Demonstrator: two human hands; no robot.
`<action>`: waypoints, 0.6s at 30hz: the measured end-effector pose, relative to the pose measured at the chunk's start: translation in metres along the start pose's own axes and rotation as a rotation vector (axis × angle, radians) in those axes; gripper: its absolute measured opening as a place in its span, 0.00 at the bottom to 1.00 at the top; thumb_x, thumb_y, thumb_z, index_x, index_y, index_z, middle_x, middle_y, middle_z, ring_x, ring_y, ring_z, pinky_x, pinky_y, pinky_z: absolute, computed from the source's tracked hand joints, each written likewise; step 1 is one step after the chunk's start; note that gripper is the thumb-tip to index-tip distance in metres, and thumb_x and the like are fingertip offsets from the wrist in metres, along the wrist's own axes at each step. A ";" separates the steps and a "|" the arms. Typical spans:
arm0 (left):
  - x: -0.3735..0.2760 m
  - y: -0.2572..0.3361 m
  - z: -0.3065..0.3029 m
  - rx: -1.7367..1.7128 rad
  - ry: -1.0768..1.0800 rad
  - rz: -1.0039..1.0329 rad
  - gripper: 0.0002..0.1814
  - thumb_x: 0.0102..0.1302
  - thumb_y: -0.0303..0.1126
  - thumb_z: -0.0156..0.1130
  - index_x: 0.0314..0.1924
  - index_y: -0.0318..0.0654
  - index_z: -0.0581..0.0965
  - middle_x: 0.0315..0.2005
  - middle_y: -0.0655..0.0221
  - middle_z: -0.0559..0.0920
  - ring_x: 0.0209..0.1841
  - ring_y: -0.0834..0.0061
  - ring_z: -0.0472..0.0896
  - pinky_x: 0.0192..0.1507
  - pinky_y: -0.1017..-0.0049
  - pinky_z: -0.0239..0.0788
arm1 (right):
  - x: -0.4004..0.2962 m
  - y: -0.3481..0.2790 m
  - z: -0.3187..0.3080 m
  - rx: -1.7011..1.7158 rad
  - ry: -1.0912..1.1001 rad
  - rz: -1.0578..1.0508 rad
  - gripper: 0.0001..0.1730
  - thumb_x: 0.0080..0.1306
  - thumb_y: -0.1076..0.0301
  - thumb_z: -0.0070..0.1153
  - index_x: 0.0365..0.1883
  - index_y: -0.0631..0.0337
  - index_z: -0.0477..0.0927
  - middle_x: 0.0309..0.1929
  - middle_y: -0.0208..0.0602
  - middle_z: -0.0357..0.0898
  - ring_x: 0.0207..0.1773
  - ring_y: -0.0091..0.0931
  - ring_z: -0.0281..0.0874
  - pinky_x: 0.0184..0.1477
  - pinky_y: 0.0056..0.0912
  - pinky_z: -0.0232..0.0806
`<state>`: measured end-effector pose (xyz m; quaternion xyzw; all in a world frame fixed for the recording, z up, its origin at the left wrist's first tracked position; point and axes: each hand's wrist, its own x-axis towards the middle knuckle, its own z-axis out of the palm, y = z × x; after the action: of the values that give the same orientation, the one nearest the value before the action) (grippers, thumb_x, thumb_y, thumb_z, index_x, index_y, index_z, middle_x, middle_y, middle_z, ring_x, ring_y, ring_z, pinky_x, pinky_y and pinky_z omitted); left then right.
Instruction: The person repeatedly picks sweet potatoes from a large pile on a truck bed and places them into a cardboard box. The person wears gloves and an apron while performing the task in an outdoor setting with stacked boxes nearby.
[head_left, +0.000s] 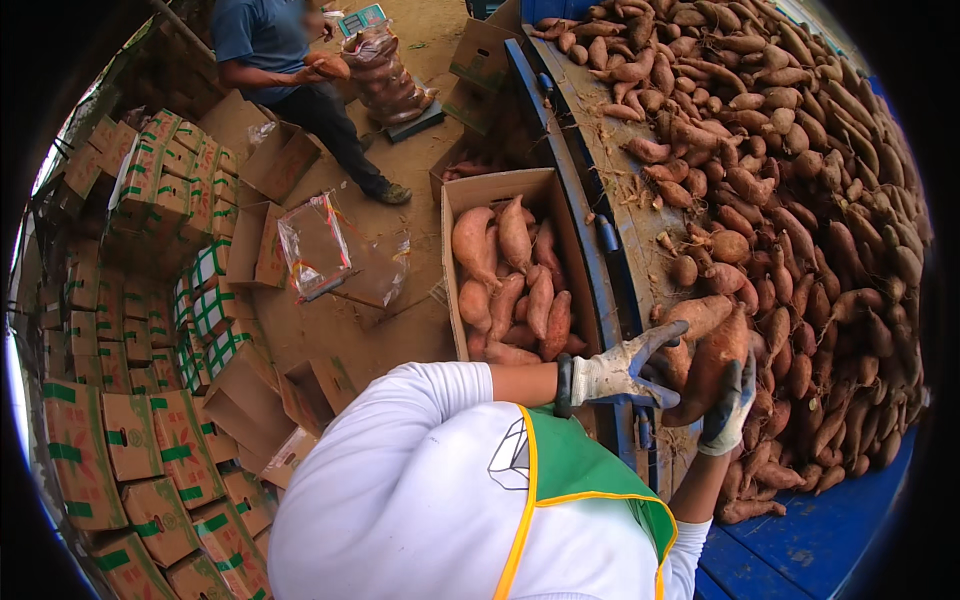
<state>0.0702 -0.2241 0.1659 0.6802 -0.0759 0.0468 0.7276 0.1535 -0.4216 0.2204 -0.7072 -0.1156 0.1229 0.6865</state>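
A large sweet potato (709, 367) is held in my right hand (731, 409), which wears a white and dark blue work glove. Just left of it, my left hand (626, 367), gloved the same way, has its fingers and thumb spread, with nothing visibly gripped. Other sweet potatoes (699, 315) lie right behind the two hands, at the near edge of a big heap (810, 225) on a blue truck bed (817, 536). An open cardboard box (448, 262) partly filled with sweet potatoes stands left of the bed's edge, beyond my left forearm.
A co-worker (277, 67) at the upper left holds a sweet potato beside a full plastic sack (386, 75) on a scale (415, 124). Stacked cartons (154, 435) with green tape line the left. Open cardboard boxes (255, 244) and a plastic-lined one (315, 244) stand on the ground.
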 end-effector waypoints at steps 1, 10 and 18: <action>-0.003 -0.026 0.014 0.096 0.126 0.165 0.60 0.49 0.43 0.79 0.73 0.40 0.48 0.66 0.56 0.61 0.68 0.62 0.60 0.69 0.65 0.52 | -0.003 -0.007 0.056 -0.010 -0.027 -0.008 0.26 0.72 0.63 0.49 0.65 0.67 0.65 0.59 0.41 0.72 0.60 0.27 0.69 0.61 0.29 0.62; -0.047 -0.019 -0.102 -0.854 0.570 -0.490 0.21 0.59 0.32 0.69 0.51 0.40 0.72 0.35 0.67 0.79 0.34 0.69 0.80 0.36 0.69 0.76 | -0.016 0.055 0.113 -0.341 -0.182 0.078 0.25 0.66 0.63 0.60 0.57 0.67 0.73 0.51 0.45 0.78 0.53 0.30 0.75 0.56 0.30 0.67; 0.054 -0.104 -0.206 0.138 0.874 -0.528 0.45 0.53 0.38 0.73 0.67 0.39 0.60 0.60 0.54 0.68 0.59 0.55 0.70 0.59 0.62 0.66 | -0.035 0.080 0.051 -0.175 0.088 0.288 0.18 0.69 0.66 0.55 0.55 0.64 0.76 0.46 0.33 0.78 0.47 0.21 0.73 0.51 0.25 0.66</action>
<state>0.1506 -0.0278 0.0597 0.6395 0.4129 0.1461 0.6319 0.1028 -0.3875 0.1400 -0.7783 0.0069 0.1785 0.6019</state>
